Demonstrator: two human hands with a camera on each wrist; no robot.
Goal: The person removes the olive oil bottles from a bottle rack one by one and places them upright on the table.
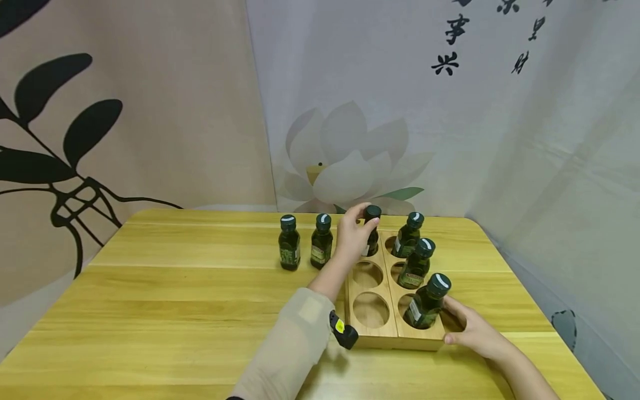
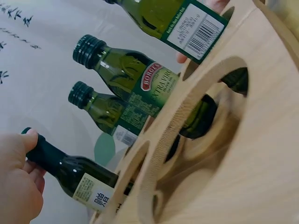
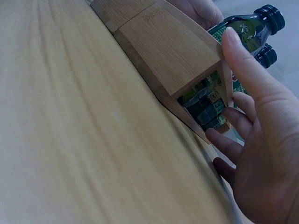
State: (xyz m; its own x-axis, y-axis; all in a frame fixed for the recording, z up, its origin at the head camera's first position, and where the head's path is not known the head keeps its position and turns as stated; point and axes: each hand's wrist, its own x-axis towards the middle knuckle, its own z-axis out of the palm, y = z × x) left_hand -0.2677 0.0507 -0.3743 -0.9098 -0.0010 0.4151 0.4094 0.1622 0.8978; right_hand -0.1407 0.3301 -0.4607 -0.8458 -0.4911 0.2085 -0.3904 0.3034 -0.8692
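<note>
My left hand (image 1: 351,236) pinches the black-capped neck of a slim dark glass bottle (image 2: 77,175) with a pale label. That bottle's base sits in the far left hole of a wooden bottle rack (image 1: 372,337). The rack's right row holds three green olive oil bottles, a near one (image 1: 424,305), a middle one (image 1: 416,266) and a far one (image 1: 407,239), all with dark screw caps. At the rack's near right corner, my right hand (image 1: 475,333) grips the edge, thumb in front and fingers along the open side, as the right wrist view shows.
Two more dark-capped bottles, one on the left (image 1: 289,244) and one closer to the rack (image 1: 321,243), stand upright on the wooden table (image 1: 175,311). The rack's left row has two empty holes. A printed cloth backdrop (image 1: 200,111) hangs behind the table.
</note>
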